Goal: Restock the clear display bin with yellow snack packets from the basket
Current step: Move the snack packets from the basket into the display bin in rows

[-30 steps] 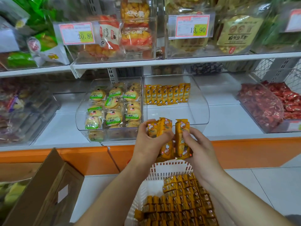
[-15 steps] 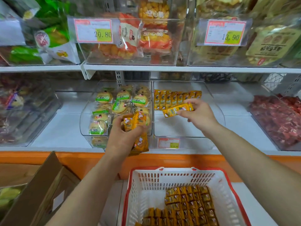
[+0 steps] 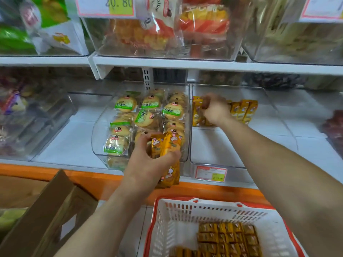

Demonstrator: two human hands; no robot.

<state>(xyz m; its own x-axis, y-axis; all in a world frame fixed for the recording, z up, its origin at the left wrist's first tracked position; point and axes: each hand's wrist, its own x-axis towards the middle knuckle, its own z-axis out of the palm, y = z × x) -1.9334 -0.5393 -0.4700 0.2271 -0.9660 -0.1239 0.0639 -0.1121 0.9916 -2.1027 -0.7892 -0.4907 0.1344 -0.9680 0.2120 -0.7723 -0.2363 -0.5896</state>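
My left hand (image 3: 148,164) grips a bunch of yellow snack packets (image 3: 166,145) in front of the shelf edge, below the cookie bin. My right hand (image 3: 215,108) reaches deep into the clear display bin (image 3: 222,156), its curled fingers on a yellow packet at the left end of the row of yellow packets (image 3: 243,110) standing against the back wall. The front half of that bin is bare. The white basket with a red rim (image 3: 167,229) sits below me on the floor, with several yellow packets (image 3: 226,238) stacked in it.
A clear bin of green-labelled round cookies (image 3: 146,115) stands left of the display bin. More clear bins of snacks fill the upper shelf (image 3: 167,62). A brown cardboard box (image 3: 46,216) lies at the lower left. A bin of red packets (image 3: 334,127) is at the far right.
My right hand moved from above the bin's middle to the back row with its packet. The left hand stayed near the shelf edge with its bunch. The view shifted closer.
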